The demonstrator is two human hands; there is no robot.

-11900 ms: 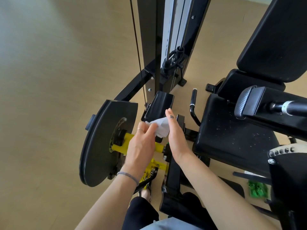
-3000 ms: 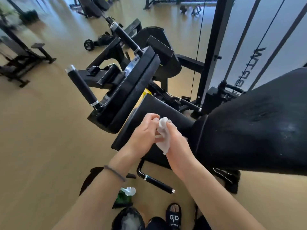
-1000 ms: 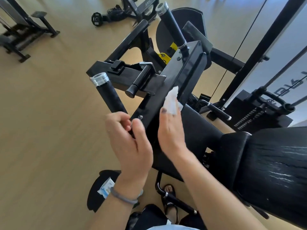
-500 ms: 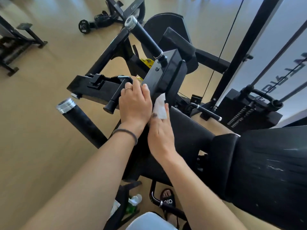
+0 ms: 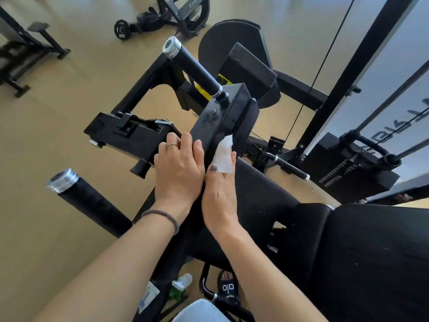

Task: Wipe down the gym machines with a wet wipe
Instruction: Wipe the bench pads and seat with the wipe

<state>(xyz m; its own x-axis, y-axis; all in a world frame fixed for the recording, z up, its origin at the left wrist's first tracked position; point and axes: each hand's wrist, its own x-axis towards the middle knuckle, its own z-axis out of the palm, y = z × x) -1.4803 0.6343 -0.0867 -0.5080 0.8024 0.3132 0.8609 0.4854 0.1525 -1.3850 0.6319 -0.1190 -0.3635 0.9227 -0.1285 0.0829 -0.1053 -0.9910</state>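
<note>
Wipe [image 5: 223, 156], white and crumpled, sits at frame centre, pressed by the right hand [image 5: 219, 196] against the narrow gap between the black arm plate [image 5: 217, 123] and the pad [image 5: 246, 126] just to its 3 o'clock. Right fingers run nearly straight under the wipe, tips hidden by it; thumb lies along the plate edge with a dark nail showing. Left hand [image 5: 178, 169] rests at 9 o'clock of the right, touching it, palm down on the plate's lower end; fingers are loosely extended over the edge, a ring on one finger, a hair tie [image 5: 162, 217] round the wrist. Whether the left fingertips curl under the plate I cannot tell. Two black grips with silver caps stand out from the machine: upper grip [image 5: 193, 66] at 12 o'clock of the hands, lower grip [image 5: 86, 201] at 8 o'clock. Seat [image 5: 262, 205] lies at 4 o'clock of the hands, under the right forearm, with the backrest [image 5: 376, 259] further toward 4 o'clock. Weight stack [image 5: 348, 168] and its cables stand at 3 o'clock beside a tall black upright [image 5: 362, 63]. Yellow part [image 5: 202, 90] shows behind the upper grip. Floor [image 5: 58, 112] is tan; another machine [image 5: 21, 49] stands at 10 o'clock, a third [image 5: 176, 15] at 12. A sandal [image 5: 227, 287] shows at 6 o'clock, a green packet [image 5: 178, 289] just beside it.
</note>
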